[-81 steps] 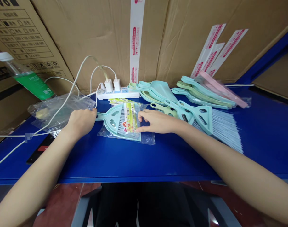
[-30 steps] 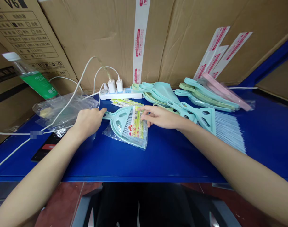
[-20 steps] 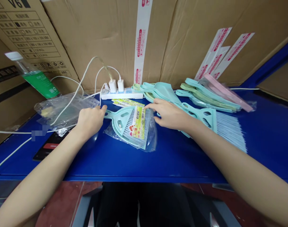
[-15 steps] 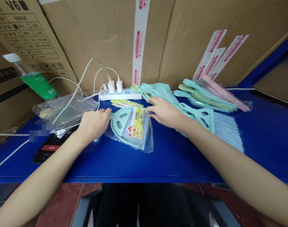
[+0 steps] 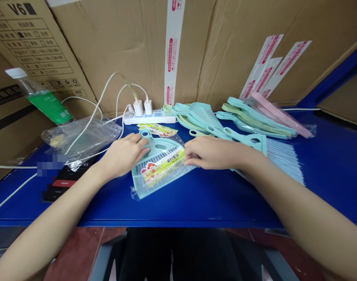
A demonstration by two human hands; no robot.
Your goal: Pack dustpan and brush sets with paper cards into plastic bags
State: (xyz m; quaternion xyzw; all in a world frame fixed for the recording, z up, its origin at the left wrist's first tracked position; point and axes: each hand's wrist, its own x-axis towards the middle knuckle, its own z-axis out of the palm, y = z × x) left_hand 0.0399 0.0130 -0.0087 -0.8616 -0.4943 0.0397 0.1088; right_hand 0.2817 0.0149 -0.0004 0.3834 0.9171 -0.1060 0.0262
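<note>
Turning has left the dustpan (image 5: 168,144) mid-way along the surface (image 5: 213,203), handle far, wide edge near; the left hand's (image 5: 122,155) loosely spread fingers touch it, the right hand's (image 5: 216,152) pinch its bag (image 5: 189,169).

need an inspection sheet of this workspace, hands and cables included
surface: blue tabletop, cluttered towards the back; spills: nothing seen
job's things: bagged aqua dustpan with brush, yellow-green label on top
other sets: stacked dustpans and loose bristles at right
clutter: crumpled plastic, tilted bottle, black device at left
left hand: at the dustpan's left side, grip unclear
right hand: fingers curled at the label's right end
cables: white cable across the left side; power strip at back, chargers plugged in
surroundings: cardboard behind, reddish floor below
</note>
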